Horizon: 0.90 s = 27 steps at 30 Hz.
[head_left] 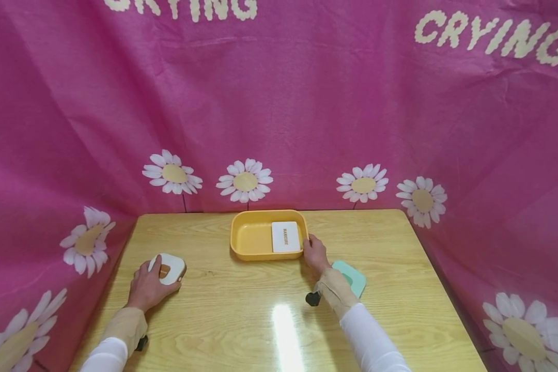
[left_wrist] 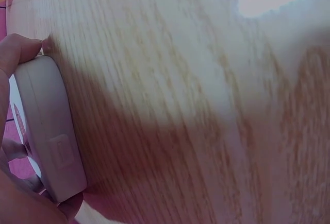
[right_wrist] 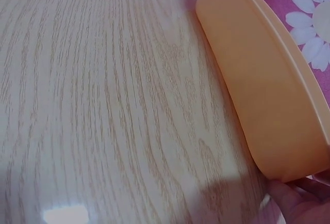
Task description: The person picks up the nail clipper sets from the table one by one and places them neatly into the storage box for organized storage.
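Note:
At the left of the table, my left hand point(head_left: 149, 285) grips a white rounded-square box point(head_left: 173, 262) with a brown patch on its top. The left wrist view shows thumb and fingers around the side wall of this box point(left_wrist: 49, 126), which sits low over the wood. My right hand point(head_left: 316, 253) holds the right near corner of a yellow tray point(head_left: 251, 257) at the back middle. In the right wrist view the thumb point(right_wrist: 283, 195) is at the tray's lower corner, the other fingers partly hidden. Inside the tray's right end lies a white card-like box point(head_left: 285, 237) marked "MANICURE".
A mint-green rounded-square box point(head_left: 353, 279) lies right of the tray, partly covered by my right forearm. The wooden table point(head_left: 223, 320) ends at a pink curtain point(head_left: 279, 113) with printed daisies, which hangs behind and along both sides. Light glares on the near tabletop.

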Tool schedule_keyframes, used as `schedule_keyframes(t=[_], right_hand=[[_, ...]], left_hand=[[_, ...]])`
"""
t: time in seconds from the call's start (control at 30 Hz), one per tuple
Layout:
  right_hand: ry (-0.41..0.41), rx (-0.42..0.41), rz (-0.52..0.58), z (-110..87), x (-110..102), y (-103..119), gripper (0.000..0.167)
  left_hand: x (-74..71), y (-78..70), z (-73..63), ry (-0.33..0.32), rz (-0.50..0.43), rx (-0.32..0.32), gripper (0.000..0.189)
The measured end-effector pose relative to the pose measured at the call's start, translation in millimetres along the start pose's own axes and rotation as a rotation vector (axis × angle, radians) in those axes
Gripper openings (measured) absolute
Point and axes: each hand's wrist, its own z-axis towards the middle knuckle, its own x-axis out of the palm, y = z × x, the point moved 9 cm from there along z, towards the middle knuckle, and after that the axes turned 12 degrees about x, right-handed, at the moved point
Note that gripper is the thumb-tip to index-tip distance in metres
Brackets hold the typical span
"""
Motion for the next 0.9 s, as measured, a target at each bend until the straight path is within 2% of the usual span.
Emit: schedule_keyframes(t=[0.23, 0.47, 0.73, 0.9], right_hand=[[-0.004, 0.002, -0.004, -2.4, -1, 1, 0.043], [-0.039, -0.031, -0.026, -4.7, -4, 4, 0.04], [0.009, 0.001, 0.006, -6.5, -1, 4, 0.044], [-0.005, -0.003, 0.002, -5.7, -3, 5, 0.043]], left_hand=[[-0.2, 0.6, 1.3, 0.002, 0.011, 0.007, 0.114], [-8.2, -5.3, 3.1, -0.023, 0.011, 0.034, 0.111], [-12.1, -9.8, 3.1, -0.029, 0.033, 0.045, 0.109], [-13.0, -11.6, 5.1, -0.025, 0.018, 0.036, 0.111]])
